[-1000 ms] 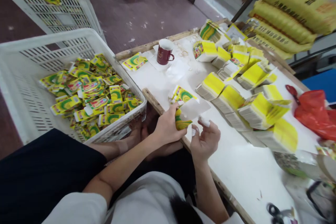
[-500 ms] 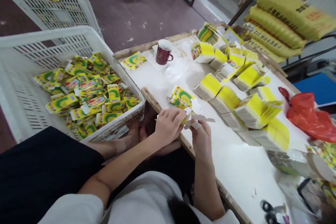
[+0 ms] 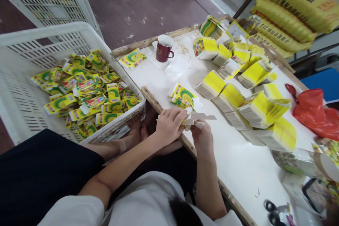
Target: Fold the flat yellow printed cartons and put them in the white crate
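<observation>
My left hand [image 3: 171,124] is closed around one end of a small folding box [image 3: 203,116], whose pale inner flaps stick out to the right. Fingers of my right hand [image 3: 202,135] pinch the box's open end; a white wrap or tape shows at a fingertip. Both hands are just over the table's wooden front edge. Behind them lies a small stack of yellow-green printed cartons [image 3: 182,96], beside a scrap of white paper. Most of the held box is hidden by my left fingers.
Left of me a white plastic crate [image 3: 21,88] holds many filled yellow boxes [image 3: 92,88]. Bundles of flat yellow cartons [image 3: 233,97] line the table's right side. A maroon mug [image 3: 163,51], red plastic bag [image 3: 316,113], scissors [image 3: 272,210] and stacked yellow sacks [image 3: 291,17] are around.
My view has shifted slightly. My right fingers have turned a little at the box's flaps, while my left hand keeps its hold.
</observation>
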Available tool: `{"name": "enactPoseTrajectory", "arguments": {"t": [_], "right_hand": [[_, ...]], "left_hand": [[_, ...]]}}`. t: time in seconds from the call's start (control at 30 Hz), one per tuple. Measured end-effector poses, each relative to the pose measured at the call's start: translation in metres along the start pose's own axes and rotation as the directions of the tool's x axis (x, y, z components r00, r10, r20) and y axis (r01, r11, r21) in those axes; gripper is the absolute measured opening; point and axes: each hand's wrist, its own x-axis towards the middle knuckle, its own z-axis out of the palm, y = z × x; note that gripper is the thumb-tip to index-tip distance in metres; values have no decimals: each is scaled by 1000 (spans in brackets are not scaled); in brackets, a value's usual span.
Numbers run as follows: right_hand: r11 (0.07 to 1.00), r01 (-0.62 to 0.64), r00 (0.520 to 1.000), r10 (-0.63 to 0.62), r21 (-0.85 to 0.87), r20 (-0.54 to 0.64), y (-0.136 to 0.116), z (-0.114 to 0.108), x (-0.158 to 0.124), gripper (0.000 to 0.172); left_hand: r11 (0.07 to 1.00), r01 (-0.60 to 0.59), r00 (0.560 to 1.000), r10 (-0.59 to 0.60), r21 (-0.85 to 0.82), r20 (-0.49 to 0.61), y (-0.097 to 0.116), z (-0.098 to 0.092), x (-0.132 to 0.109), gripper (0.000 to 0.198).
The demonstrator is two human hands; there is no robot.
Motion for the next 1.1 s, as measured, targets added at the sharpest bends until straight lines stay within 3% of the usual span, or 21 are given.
{"name": "enactPoseTrajectory", "arguments": {"t": [0.17, 0.3, 0.43, 0.57, 0.7, 0.87, 0.93, 1.0, 1.1], "right_hand": [[985, -154, 970, 136, 74, 199, 12, -1, -3, 28], [999, 4, 995, -8, 46, 103, 17, -7, -2, 46], [995, 95, 983, -101, 42, 155, 12, -4, -4, 49], [998, 59, 986, -62, 23, 155, 5, 7, -5, 37], [993, 66, 985, -49, -94, 168, 3, 5, -5, 43], [871, 322, 927, -210, -372, 310, 3, -4, -15, 54], [790, 399, 907, -265, -465, 328, 6, -2, -17, 56], [749, 422, 904, -306, -511, 299, 11, 0, -15, 53], [755, 390, 916, -375, -526, 140, 19, -4, -9, 51]], "left_hand": [[977, 135, 991, -130, -167, 41, -9, 2, 1, 50], [867, 321, 947, -301, -381, 113, -14, -6, 5, 73], [850, 300, 949, -219, -434, 227, -12, -11, 6, 69], [843, 237, 937, -68, -483, 342, -3, -9, 4, 56], [827, 339, 891, -130, -448, 434, 3, -10, 5, 55], [778, 457, 816, -172, -432, 553, -2, -13, 6, 65], [774, 446, 834, -176, -449, 523, -5, -9, 5, 65], [822, 375, 884, -178, -429, 432, -6, -5, 3, 69], [914, 292, 916, -182, -281, 358, -7, -3, 5, 72]]}}
